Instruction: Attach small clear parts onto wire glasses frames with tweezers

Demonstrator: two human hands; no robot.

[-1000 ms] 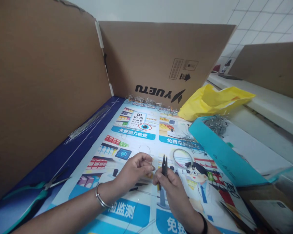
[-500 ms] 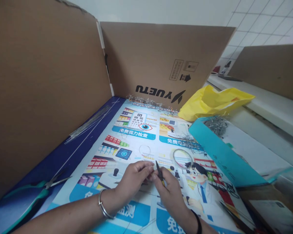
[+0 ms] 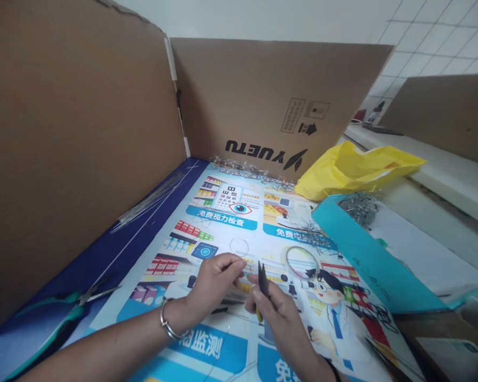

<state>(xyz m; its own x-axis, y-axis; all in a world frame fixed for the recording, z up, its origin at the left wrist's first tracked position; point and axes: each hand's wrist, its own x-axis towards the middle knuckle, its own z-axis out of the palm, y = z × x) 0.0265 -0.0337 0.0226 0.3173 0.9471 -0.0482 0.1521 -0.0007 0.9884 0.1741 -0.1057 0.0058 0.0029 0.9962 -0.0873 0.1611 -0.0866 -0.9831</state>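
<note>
My left hand, with a silver bangle on the wrist, pinches a thin piece of wire between thumb and fingertips over the printed poster mat. My right hand grips small dark pliers, their jaws pointing up and close to the left fingertips. Both hands hover low over the mat, almost touching each other. A small wire ring lies on the mat just beyond them.
Brown cardboard walls stand left and behind. Teal-handled pliers lie at the near left, and straight wires by the left wall. A yellow bag and a teal tray with metal bits sit right.
The pliers tilted toward the left fingertips and back upright. Both hands stayed close together, shifting slightly; the view moved a little to the left.
</note>
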